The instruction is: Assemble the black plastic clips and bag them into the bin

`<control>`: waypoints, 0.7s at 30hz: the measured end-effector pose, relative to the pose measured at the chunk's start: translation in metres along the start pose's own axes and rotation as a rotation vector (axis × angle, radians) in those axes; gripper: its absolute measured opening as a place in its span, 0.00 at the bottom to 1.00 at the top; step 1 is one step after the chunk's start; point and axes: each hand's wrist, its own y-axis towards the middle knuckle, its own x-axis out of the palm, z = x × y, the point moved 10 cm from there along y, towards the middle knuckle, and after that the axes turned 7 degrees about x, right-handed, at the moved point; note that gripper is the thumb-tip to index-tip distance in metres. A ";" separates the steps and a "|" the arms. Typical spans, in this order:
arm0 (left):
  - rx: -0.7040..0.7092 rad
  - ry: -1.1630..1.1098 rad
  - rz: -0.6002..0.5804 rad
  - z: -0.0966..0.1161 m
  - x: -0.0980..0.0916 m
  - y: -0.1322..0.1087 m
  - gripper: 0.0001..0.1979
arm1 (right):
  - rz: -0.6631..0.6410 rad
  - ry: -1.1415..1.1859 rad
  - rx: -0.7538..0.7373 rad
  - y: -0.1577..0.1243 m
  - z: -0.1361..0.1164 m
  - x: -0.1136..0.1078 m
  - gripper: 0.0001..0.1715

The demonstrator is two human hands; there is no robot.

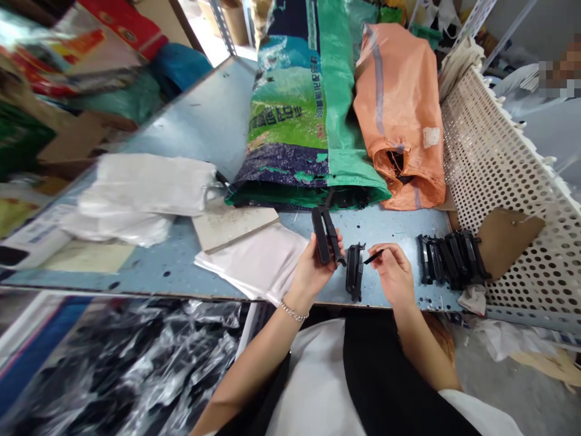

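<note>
My left hand (313, 270) grips a black plastic clip-like part (324, 235) upright, its two arms spread slightly. My right hand (394, 274) pinches a small black pin (373, 257) between thumb and fingers, its tip pointing left toward the clip. Between the hands, a similar black part (355, 272) lies on the blue speckled tabletop (385, 227). To the right of my right hand sits a row of several black plastic parts (454, 260), stacked on edge. A beaded bracelet (293, 311) circles my left wrist.
Behind the hands lie a green woven sack (308, 103) and an orange woven sack (399, 115). White sheets (254, 260), a pale board (233, 224) and white bags (145, 184) occupy the table's left. A perforated metal panel (499, 169) stands at the right; plastic wrap (136, 363) lies below.
</note>
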 end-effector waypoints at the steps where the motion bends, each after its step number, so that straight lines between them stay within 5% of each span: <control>1: -0.017 0.004 -0.004 -0.002 0.000 -0.001 0.21 | 0.026 0.016 0.052 0.002 0.007 -0.005 0.15; 9: -0.094 0.031 0.037 -0.015 -0.010 -0.003 0.19 | 0.163 0.031 0.099 0.003 0.019 -0.038 0.18; 14: -0.083 0.037 0.058 -0.013 -0.016 -0.003 0.20 | 0.125 -0.046 0.051 0.001 0.012 -0.042 0.39; 21: -0.067 0.043 0.077 -0.010 -0.020 -0.005 0.22 | 0.166 -0.186 0.036 0.003 0.012 -0.051 0.22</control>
